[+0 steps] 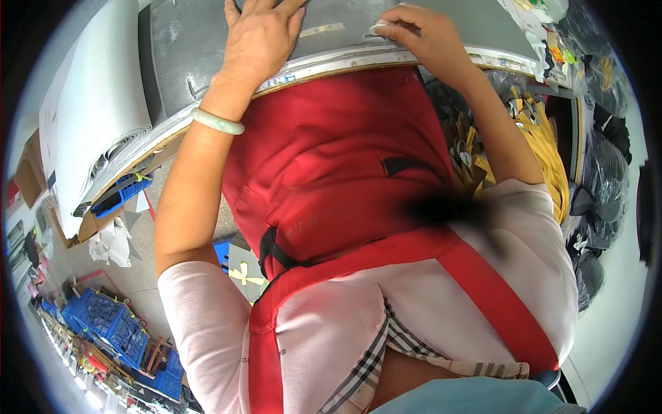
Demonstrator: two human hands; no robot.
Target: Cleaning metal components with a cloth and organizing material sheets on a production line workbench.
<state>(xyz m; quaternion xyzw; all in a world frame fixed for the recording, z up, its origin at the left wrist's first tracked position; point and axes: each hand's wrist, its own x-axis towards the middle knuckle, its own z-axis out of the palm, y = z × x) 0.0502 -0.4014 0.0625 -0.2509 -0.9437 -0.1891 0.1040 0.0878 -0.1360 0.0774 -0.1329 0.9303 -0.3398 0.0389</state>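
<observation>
The grey sheet (207,41) is lying flat on the table (331,63), and its open surface between the left hand (261,38) and the right hand (422,33) is offering free passage, apart from a strip of tape (321,30). To the left, a stack of white sheets (96,110) is bordering the grey sheet and blocking sideways travel. To the right, a cluster of yellow strips (541,148) and black bags (607,172) is crowding the table's end. The red apron (331,172) is pressing against the near table edge, closing off approach from below. On the floor at left, blue crates (110,321) are standing well apart from the table.
</observation>
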